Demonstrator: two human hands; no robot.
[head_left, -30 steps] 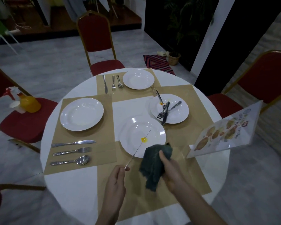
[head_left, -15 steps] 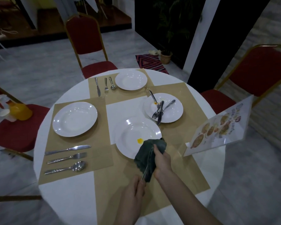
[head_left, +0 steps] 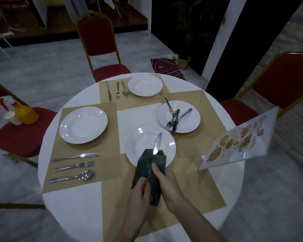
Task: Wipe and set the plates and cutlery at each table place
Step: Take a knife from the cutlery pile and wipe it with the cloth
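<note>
Grey marble flooring and red-cushioned chairs with gold frames [head_left: 101, 41] surround the round white counter [head_left: 73, 210], which carries four tan rectangular placemats [head_left: 196, 187]. Largest on it are four round white ceramic plates. The far plate [head_left: 145, 85] and the left plate [head_left: 83, 125] each have a steel knife, fork and spoon laid in a row beside them, as in the left cutlery set [head_left: 73, 166]; these two places look finished. The right plate [head_left: 179, 116] bears an orange smear and a crossed heap of unwiped steel cutlery [head_left: 175, 119]. The near plate [head_left: 138, 145] lies just beyond the hands. A laminated picture menu card [head_left: 238, 142] stands tilted at the right edge.

Step in hand, by judgement: wiping cutlery for the near place. The right hand [head_left: 166, 182] grips a dark green folded cloth [head_left: 151, 169] wrapped round a steel table knife [head_left: 157, 143]; the left hand [head_left: 140, 193] pinches the knife's handle end, mostly hidden by cloth. The blade juts up out of the fold, over the near plate, with no sign that it touches it.

The next move likely calls for drawing the blade through the cloth, then laying the knife on the near placemat beside its plate, matching the finished places.
</note>
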